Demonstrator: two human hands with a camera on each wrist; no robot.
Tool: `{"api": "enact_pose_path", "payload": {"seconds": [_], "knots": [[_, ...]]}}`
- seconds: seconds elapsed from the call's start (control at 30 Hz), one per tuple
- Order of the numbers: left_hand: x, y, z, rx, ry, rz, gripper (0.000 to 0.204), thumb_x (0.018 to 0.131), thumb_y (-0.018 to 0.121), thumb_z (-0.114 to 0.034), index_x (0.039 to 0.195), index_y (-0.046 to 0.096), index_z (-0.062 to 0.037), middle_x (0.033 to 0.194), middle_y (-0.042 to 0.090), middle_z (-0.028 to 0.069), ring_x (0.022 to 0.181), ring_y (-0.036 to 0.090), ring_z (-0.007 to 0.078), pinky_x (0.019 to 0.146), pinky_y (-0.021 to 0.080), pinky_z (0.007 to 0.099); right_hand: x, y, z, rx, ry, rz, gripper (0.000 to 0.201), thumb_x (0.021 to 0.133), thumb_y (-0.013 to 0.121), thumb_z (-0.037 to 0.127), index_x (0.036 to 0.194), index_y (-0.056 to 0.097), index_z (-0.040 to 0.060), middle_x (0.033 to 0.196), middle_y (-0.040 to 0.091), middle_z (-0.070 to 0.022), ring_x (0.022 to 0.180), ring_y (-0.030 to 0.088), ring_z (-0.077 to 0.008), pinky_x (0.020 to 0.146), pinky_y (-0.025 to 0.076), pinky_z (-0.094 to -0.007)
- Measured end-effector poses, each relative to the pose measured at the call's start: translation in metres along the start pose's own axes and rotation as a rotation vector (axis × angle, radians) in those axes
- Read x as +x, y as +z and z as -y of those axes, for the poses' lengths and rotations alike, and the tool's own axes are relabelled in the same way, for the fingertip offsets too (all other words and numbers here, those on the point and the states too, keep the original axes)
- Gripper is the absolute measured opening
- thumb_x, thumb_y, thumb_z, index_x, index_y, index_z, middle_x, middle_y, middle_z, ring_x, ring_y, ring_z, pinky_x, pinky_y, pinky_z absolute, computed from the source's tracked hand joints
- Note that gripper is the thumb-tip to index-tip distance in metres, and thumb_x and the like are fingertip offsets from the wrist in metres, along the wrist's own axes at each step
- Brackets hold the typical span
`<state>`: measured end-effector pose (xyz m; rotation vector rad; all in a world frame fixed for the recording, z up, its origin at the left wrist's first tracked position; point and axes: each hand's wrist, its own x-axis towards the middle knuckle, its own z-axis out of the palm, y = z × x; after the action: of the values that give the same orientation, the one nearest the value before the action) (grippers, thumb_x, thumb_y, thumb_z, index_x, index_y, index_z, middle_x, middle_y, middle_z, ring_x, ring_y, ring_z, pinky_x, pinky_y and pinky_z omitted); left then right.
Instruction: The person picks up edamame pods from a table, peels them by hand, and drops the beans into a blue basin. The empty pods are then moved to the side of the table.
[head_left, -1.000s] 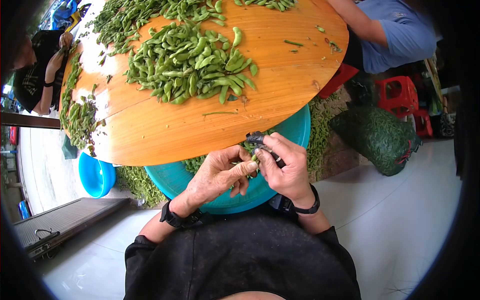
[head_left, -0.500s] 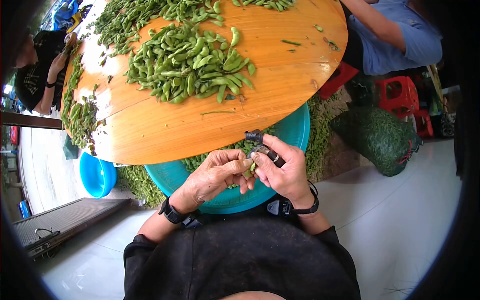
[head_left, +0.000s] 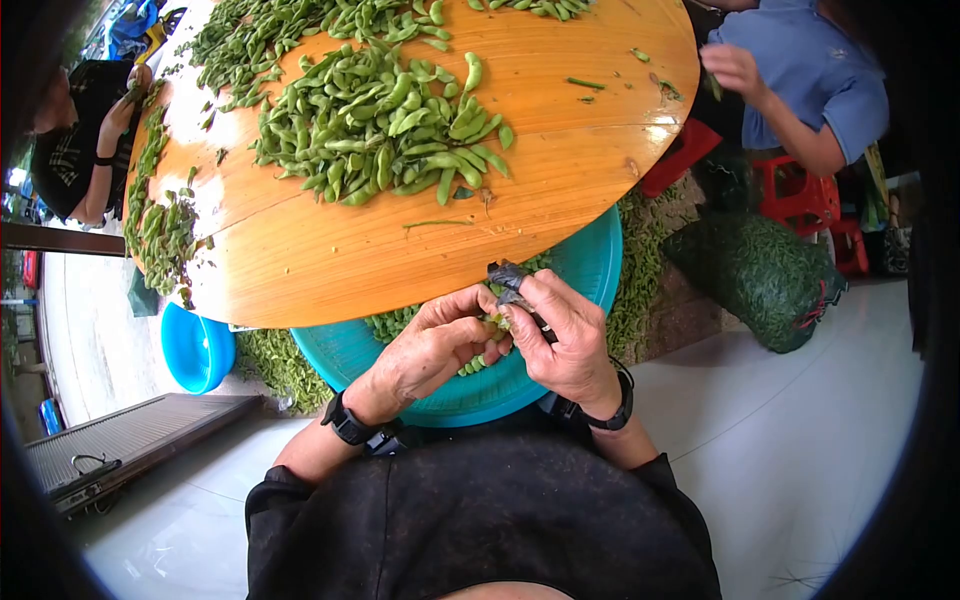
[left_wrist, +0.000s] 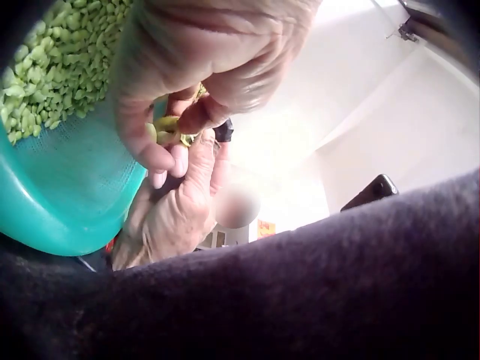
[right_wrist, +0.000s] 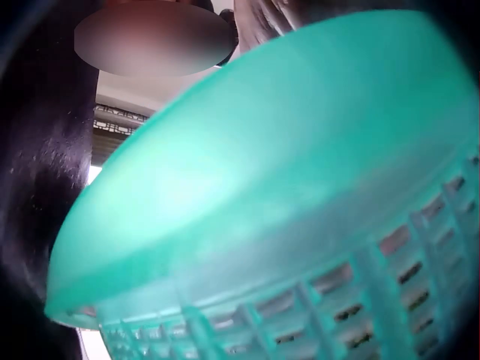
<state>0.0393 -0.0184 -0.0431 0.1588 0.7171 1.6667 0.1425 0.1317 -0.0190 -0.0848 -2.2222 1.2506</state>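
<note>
Over the teal basket point(head_left: 465, 410), both hands meet at a green bean pod point(left_wrist: 166, 129). My left hand point(head_left: 425, 345) pinches the pod between thumb and fingers. From the other side, my right hand point(head_left: 570, 345) grips it with the thumb, and black wrapping point(head_left: 508, 276) covers the index fingertip. The pod looks split, pale green where the thumbs meet. Shelled green beans point(left_wrist: 67, 67) fill part of the basket, as the left wrist view shows. The basket's slotted side point(right_wrist: 300, 315) takes up most of the right wrist view and hides most of the hand.
A heap of pods point(head_left: 380, 125) lies on the wooden table point(head_left: 330, 270), whose edge overhangs the basket. A blue basin point(head_left: 195, 350) stands left, a full net bag point(head_left: 750, 280) right, near red stools point(head_left: 800, 195). People sit at both sides; husks point(head_left: 640, 280) litter the floor.
My left fingers have drawn in closer to the right thumb, and the pod shows paler between them. At right, the person in blue has brought a hand to the table edge.
</note>
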Motion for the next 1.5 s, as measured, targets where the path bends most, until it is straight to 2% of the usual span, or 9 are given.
{"api": "enact_pose_path", "payload": {"seconds": [0.27,0.47,0.63,0.73,0.8,0.87,0.93,1.07,1.5], "knots": [[0.000,0.005,-0.003,0.056,-0.038,-0.020,0.009,0.094,0.061,-0.005,0.103,0.062,-0.0071,0.089,0.059,0.0007,0.073,0.049,0.0095,0.065,0.039,0.0228,-0.002,-0.013,0.004,0.430,0.495,0.041,0.023,0.087,0.066,-0.005,0.109,0.060,-0.0062,0.084,0.062,-0.0096,0.064,0.059,-0.0127,0.055,0.047,-0.0266],[0.003,0.006,0.003,-0.023,0.026,-0.008,0.016,0.091,0.054,0.002,0.101,0.062,-0.0063,0.090,0.060,0.0015,0.072,0.049,0.0105,0.064,0.039,0.0242,-0.005,-0.005,-0.002,0.204,0.220,0.041,0.024,0.088,0.066,-0.003,0.111,0.061,-0.0057,0.085,0.063,-0.0096,0.067,0.061,-0.0132,0.057,0.049,-0.0266],[0.002,0.006,0.001,0.008,-0.002,-0.060,0.017,0.091,0.055,0.001,0.103,0.063,-0.0067,0.094,0.063,0.0018,0.075,0.053,0.0112,0.067,0.042,0.0249,0.002,-0.013,0.006,0.312,0.377,0.001,0.021,0.089,0.064,-0.005,0.110,0.062,-0.0038,0.080,0.061,-0.0064,0.055,0.056,-0.0082,0.047,0.043,-0.0239],[-0.001,0.010,-0.008,0.283,-0.002,-0.069,0.014,0.094,0.057,-0.005,0.105,0.064,-0.0037,0.093,0.066,0.0046,0.079,0.059,0.0123,0.072,0.048,0.0276,0.001,-0.032,0.009,0.350,0.523,-0.146,0.020,0.090,0.064,-0.005,0.110,0.063,-0.0032,0.072,0.060,-0.0026,0.049,0.052,-0.0054,0.042,0.040,-0.0227],[-0.005,0.025,-0.028,1.134,-0.175,-0.087,0.018,0.094,0.062,-0.010,0.110,0.062,-0.0015,0.096,0.068,0.0088,0.091,0.064,0.0140,0.080,0.051,0.0296,0.000,-0.057,0.005,0.256,0.601,-0.297,0.025,0.088,0.067,-0.003,0.113,0.065,-0.0008,0.072,0.060,-0.0017,0.050,0.051,-0.0052,0.043,0.040,-0.0220],[-0.005,0.026,-0.026,1.248,-0.117,-0.043,0.027,0.092,0.067,-0.017,0.112,0.061,0.0001,0.098,0.067,0.0145,0.093,0.065,0.0214,0.079,0.053,0.0346,-0.004,-0.079,-0.008,0.122,0.621,-0.484,0.028,0.088,0.070,0.002,0.116,0.064,-0.0003,0.076,0.058,0.0012,0.054,0.046,-0.0024,0.046,0.038,-0.0197],[-0.002,0.033,-0.018,1.550,0.327,0.173,0.038,0.087,0.072,-0.022,0.115,0.059,0.0006,0.100,0.063,0.0167,0.094,0.063,0.0312,0.079,0.053,0.0396,-0.010,-0.096,-0.029,-0.218,0.565,-0.549,0.028,0.090,0.069,0.004,0.117,0.063,-0.0012,0.077,0.056,0.0026,0.057,0.044,-0.0019,0.047,0.036,-0.0188],[0.005,0.047,0.023,1.778,0.283,0.272,0.074,0.079,0.076,-0.037,0.128,0.044,0.0092,0.097,0.054,0.0186,0.089,0.061,0.0338,0.075,0.053,0.0424,-0.018,-0.104,-0.033,0.013,0.653,-0.630,0.027,0.093,0.067,0.006,0.117,0.062,-0.0018,0.079,0.055,0.0028,0.057,0.044,-0.0023,0.046,0.035,-0.0190],[-0.033,0.028,0.018,1.874,0.313,0.529,0.053,0.080,0.059,-0.009,0.126,0.045,0.0143,0.071,0.056,0.0135,0.051,0.059,0.0281,0.046,0.048,0.0422,-0.026,-0.091,-0.027,0.088,0.635,-0.554,0.020,0.095,0.063,0.007,0.113,0.063,-0.0028,0.072,0.050,0.0032,0.054,0.043,-0.0020,0.044,0.034,-0.0196]]}}
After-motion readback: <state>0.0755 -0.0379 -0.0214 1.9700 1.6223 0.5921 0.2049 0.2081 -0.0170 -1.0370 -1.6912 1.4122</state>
